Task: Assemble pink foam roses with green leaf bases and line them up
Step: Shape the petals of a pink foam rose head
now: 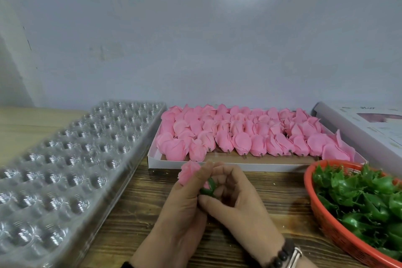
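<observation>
Wood-grain table [139, 220] against a grey wall [195, 39]; both hands pinching a pink rose [188, 172] with green base [208, 188].

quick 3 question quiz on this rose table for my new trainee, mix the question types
1. True or false: the clear plastic tray on the left already holds finished roses.
2. Multiple choice: the green leaf bases are kept in a) a white box, b) an orange basket, c) a clear tray.
3. Short answer: what are the left hand and right hand holding together?

Key
1. False: every pocket that shows is empty.
2. b
3. One pink rose with a green leaf base at its bottom end, held above the wooden table in front of the box of roses.
</observation>
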